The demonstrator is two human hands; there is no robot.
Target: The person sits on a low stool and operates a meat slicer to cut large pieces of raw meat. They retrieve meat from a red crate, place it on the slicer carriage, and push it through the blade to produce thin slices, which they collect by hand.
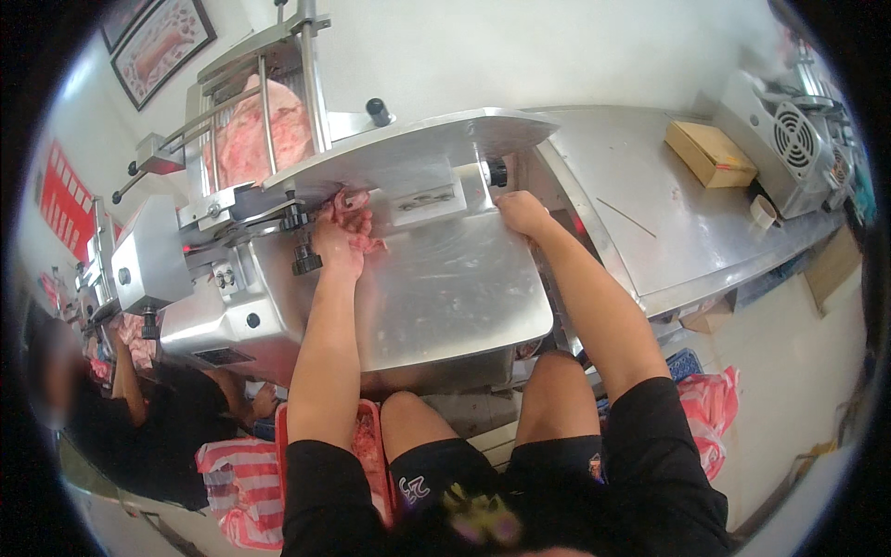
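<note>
The left hand point(336, 245) is half closed, fingers curled around pink meat slices point(356, 206), below the slicer's curved steel guard point(418, 147) and just right of some black knobs point(304, 259). How firmly it holds them, I can't tell.

From the far left, a red poster point(65, 204) is on the wall, and below it a co-worker in black point(172, 432) bends towards more meat point(139, 345). A framed picture point(162, 48) hangs higher up. Next comes the silver body of the slicer point(218, 323), with a red-and-white striped bag point(243, 492) below it. Higher up, a large pale pink slab of meat point(263, 137) lies under metal bars in the slicer's carriage. A red crate point(281, 450) with meat inside sits beside the person's left leg.

Further right is the slicer's broad steel plate point(455, 288). The right hand point(522, 213) is at its upper right corner, fingers bent and fingertips hidden, so I can't tell whether it grips anything. Beyond it, a steel table point(687, 255) carries a thin stick point(627, 217), a tan box point(711, 154), a roll of tape point(763, 213) and a machine with a round fan grille point(794, 137)
</note>
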